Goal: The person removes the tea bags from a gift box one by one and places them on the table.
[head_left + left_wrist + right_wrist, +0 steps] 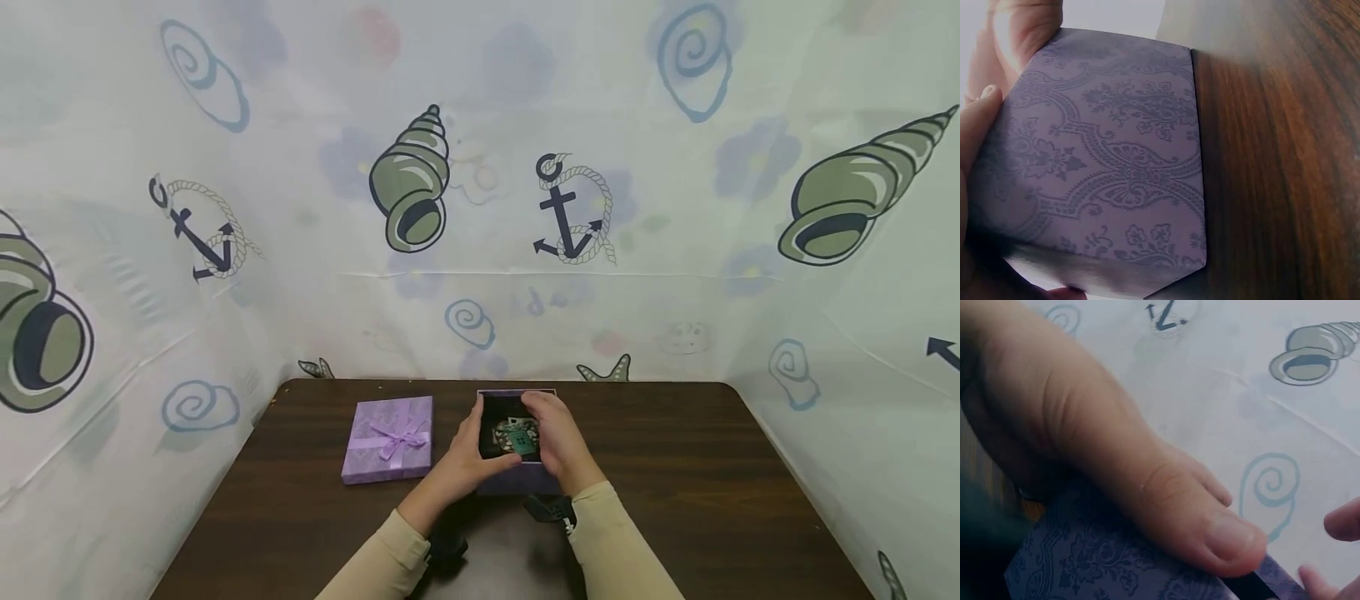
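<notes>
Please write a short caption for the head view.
Both hands, left and right, hold an open purple box; its bow-tied lid lies beside.

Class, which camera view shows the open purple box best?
The head view: it shows the open purple box whole on the table, held between both hands, with its contents visible inside. The left wrist view shows only one patterned outer wall; the right wrist view shows just a blurred strip under the thumb.

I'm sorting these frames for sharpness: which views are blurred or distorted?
Head view: sharp, but wide-angle bending at the edges. Left wrist view: the purple box is fairly crisp, the table streaked soft. Right wrist view: the right hand fills the frame, soft-focused, dim at the lower left.
</notes>
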Motion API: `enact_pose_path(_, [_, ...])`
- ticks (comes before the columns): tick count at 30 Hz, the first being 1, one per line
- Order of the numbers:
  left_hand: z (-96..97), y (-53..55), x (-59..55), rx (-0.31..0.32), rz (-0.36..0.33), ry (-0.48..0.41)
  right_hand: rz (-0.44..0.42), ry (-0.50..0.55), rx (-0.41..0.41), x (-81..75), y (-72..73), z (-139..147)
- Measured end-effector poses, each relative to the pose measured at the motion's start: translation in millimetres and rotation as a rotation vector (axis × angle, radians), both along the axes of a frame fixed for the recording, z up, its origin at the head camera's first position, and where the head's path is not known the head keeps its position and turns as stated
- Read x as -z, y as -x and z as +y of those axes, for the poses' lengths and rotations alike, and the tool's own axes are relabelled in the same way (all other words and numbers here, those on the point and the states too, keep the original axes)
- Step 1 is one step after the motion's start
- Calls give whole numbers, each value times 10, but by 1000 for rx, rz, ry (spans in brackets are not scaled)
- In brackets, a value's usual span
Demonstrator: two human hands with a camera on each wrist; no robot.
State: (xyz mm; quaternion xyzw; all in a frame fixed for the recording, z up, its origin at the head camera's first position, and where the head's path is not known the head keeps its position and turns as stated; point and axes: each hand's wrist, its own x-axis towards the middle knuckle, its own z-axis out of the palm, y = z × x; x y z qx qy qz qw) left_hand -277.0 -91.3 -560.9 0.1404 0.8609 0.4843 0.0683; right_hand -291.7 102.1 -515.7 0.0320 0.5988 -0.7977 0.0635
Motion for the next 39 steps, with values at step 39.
enact_pose_path(39, [4, -10, -8, 24, 2, -25, -78, -489, -219, 8, 16, -48])
